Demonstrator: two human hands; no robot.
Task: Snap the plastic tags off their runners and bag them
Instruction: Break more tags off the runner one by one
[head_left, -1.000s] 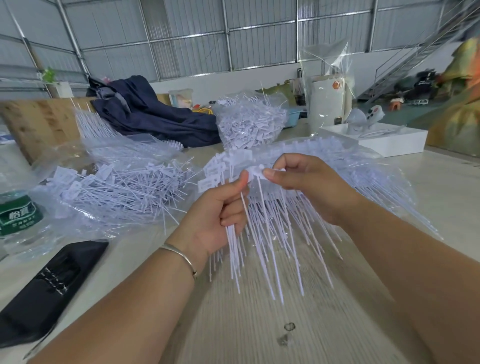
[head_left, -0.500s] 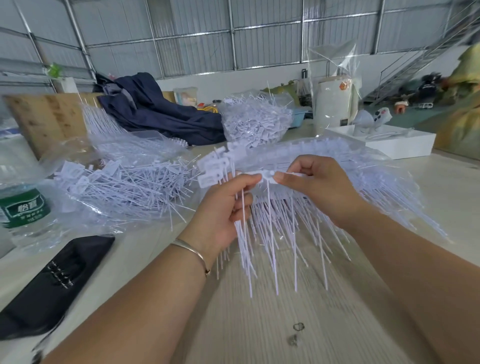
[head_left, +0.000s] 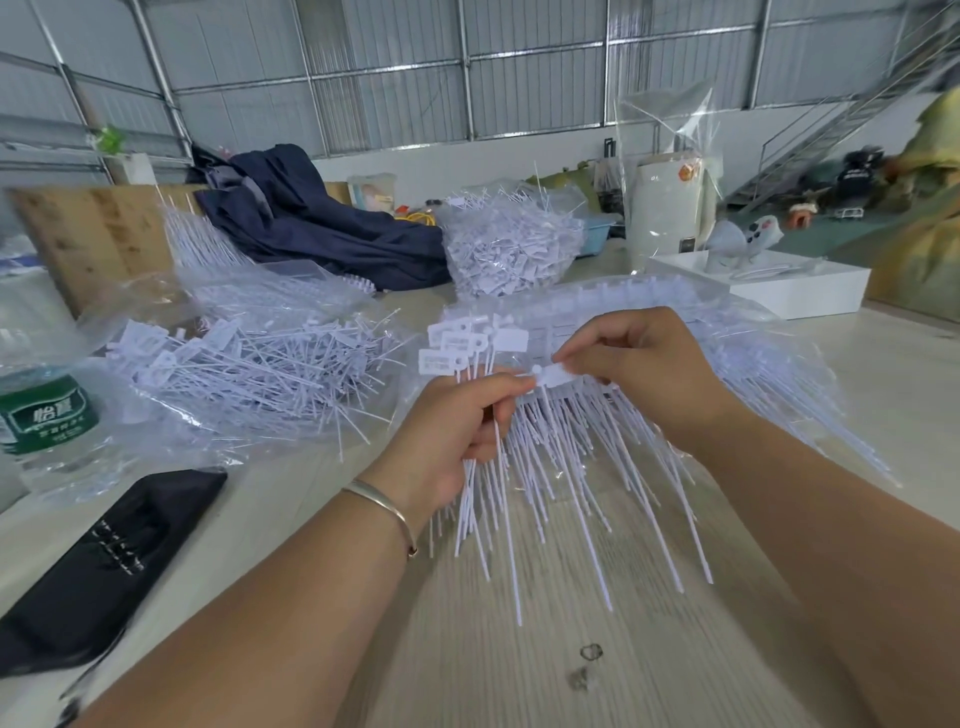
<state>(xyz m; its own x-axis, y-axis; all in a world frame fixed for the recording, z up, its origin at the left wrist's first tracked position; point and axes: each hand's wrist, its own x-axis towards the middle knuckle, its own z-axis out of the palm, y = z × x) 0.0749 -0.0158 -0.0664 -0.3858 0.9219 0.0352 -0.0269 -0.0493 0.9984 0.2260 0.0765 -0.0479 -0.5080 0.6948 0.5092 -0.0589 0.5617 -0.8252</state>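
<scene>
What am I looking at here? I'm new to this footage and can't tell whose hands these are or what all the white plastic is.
There is no machine: a person wears a camera on the head, so the one view looks forward and down at their own arms. The left hand, with a bracelet on its wrist, grips a bunch of white plastic tags, their thin tails hanging down. The right hand pinches a single tag at its flat head, next to the left thumb. On the table lie clear bags of tags: a pile of loose tags on the left, a full bag farther back. Also there: a water bottle, a black case, dark blue clothing and a white box.
</scene>
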